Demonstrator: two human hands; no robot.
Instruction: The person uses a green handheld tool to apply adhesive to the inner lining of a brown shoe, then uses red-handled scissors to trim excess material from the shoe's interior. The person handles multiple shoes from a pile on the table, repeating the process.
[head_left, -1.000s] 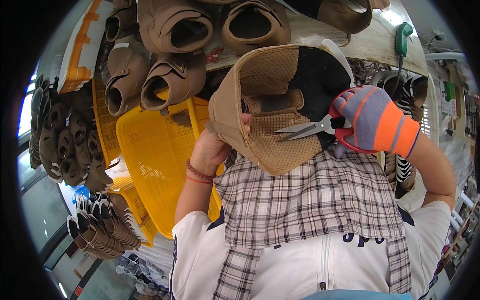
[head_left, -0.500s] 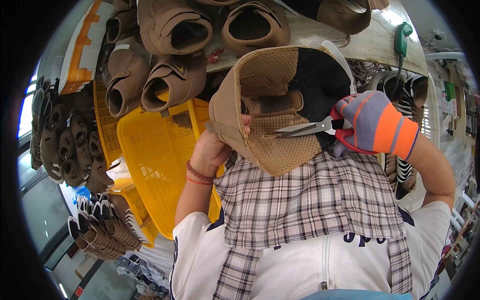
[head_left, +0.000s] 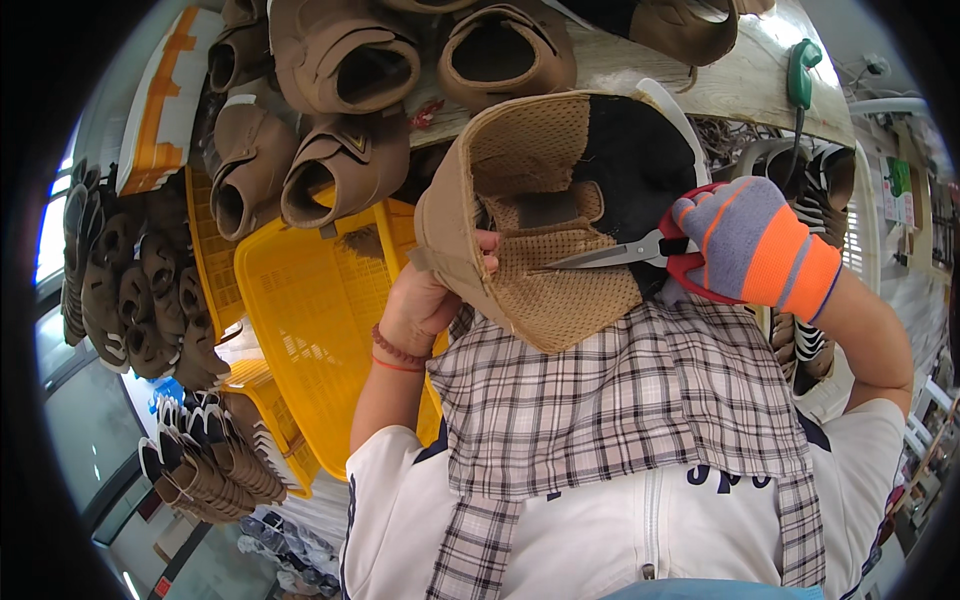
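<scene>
A brown shoe upper with tan mesh lining and a black inner panel is held open side toward me, in front of my chest. Bare, my left hand grips its left edge, with fingertips reaching inside the rim. My right hand, in a grey and orange knit glove, is closed round the red handles of a pair of scissors. Their blades look nearly together and point left over the tan lining, tips close to my left fingers. Whether the tips touch the mesh I cannot tell.
Several brown shoe uppers stand on the worktable ahead. Yellow plastic crates are at my left, near hanging bundles of uppers. A green hook-shaped tool with a cord is at the table's right end. A plaid apron covers my front.
The scissor blades have come closer together, and their tips have shifted slightly left along the lining. My left hand keeps its grip on the shoe upper.
</scene>
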